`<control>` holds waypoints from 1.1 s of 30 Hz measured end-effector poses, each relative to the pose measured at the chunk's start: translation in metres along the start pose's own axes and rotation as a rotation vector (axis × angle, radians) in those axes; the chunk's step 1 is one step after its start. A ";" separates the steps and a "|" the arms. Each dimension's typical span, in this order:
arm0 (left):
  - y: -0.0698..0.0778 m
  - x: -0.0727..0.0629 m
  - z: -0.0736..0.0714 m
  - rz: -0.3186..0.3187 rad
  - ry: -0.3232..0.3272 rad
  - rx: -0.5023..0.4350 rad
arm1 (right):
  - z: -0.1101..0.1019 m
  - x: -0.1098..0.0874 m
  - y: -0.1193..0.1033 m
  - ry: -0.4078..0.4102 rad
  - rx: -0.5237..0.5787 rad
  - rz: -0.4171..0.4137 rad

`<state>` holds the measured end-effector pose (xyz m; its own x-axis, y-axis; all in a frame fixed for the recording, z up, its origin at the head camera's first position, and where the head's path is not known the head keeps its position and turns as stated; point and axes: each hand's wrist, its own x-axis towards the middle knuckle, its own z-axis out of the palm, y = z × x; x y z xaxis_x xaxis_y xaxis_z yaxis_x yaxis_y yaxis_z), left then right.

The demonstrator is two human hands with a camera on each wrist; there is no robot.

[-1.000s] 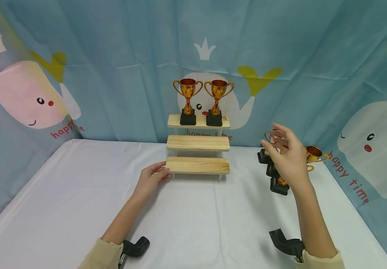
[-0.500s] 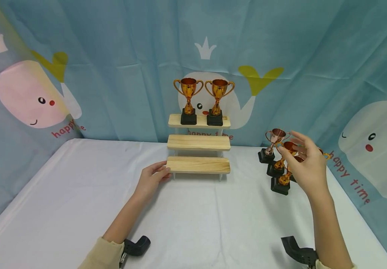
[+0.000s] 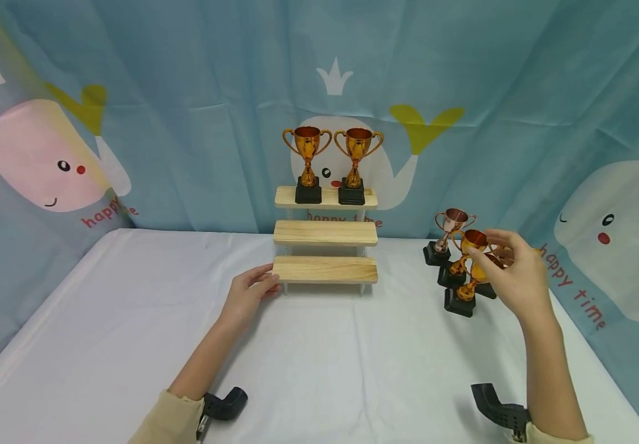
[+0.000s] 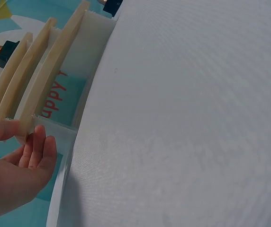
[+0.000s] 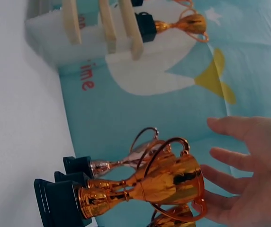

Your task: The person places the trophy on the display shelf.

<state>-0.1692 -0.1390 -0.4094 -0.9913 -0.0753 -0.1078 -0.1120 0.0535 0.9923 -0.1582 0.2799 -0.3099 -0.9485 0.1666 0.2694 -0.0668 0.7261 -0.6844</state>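
My left hand pinches the left end of the bottom step of a three-tier wooden display stand. In the left wrist view its thumb lies on the board and the fingers sit under it. At the right, my right hand reaches over a cluster of small trophies with black bases. Its spread fingers are right at the cup of the front gold trophy, which stands upright on the table. A second gold trophy and a rose-coloured trophy stand behind; another gold one is mostly hidden by the hand.
Two gold trophies, one left and one right, stand side by side on the top step. A white cloth covers the table. A blue printed curtain hangs behind and along both sides.
My right hand has moved right and then down to the front gold trophy, uncovering the trophies behind. My left hand has stayed at the stand.
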 end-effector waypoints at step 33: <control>0.000 -0.001 -0.002 -0.005 -0.021 -0.033 | -0.008 0.008 0.036 -0.200 -0.018 0.060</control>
<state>-0.1680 -0.1405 -0.4091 -0.9920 -0.0543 -0.1139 -0.1152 0.0204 0.9931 -0.1656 0.3130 -0.3266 -0.9933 0.0756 0.0878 -0.0047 0.7307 -0.6826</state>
